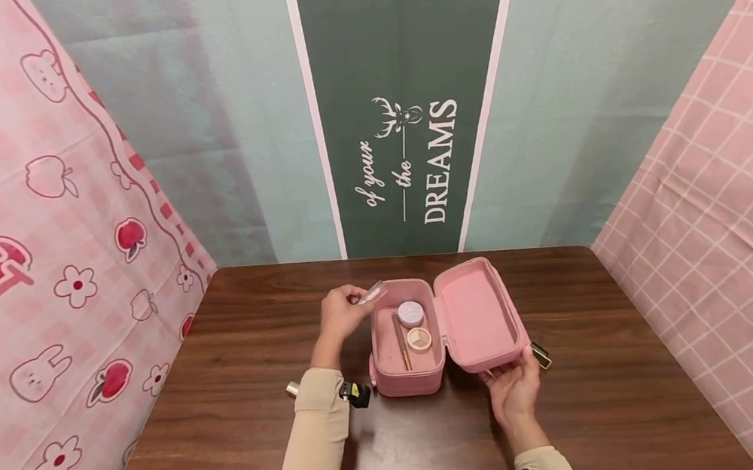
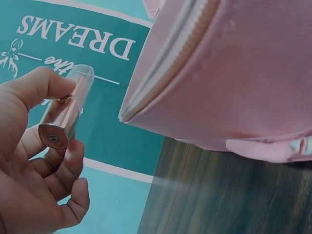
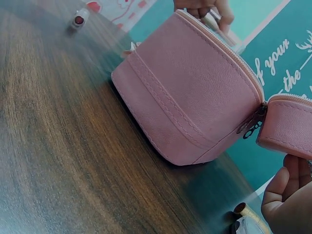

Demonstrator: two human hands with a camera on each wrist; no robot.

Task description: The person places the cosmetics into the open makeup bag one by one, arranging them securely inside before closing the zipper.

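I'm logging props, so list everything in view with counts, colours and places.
Table: 1, brown, centre
Case: 1, pink, on table
Lid: 1, pink, open, right of case
Round jar: 1, pale lilac, inside case
Round palette: 1, cream, inside case
Slim stick: 1, brown-gold, inside case
Clear-capped tube: 1, rose-gold, by case's left rim
Pale tube: 1, dark red end, table left
Gold tube: 1, dark end, table right
Clear-looking item: 1, partly cropped, beside gold tube
Cloths: 3, teal-green behind, pink both sides
Wrist cameras: 2, black, on wrists
Sleeves: 2, beige
Left hand: 1, holding clear-capped tube
Right hand: 1, holding lid
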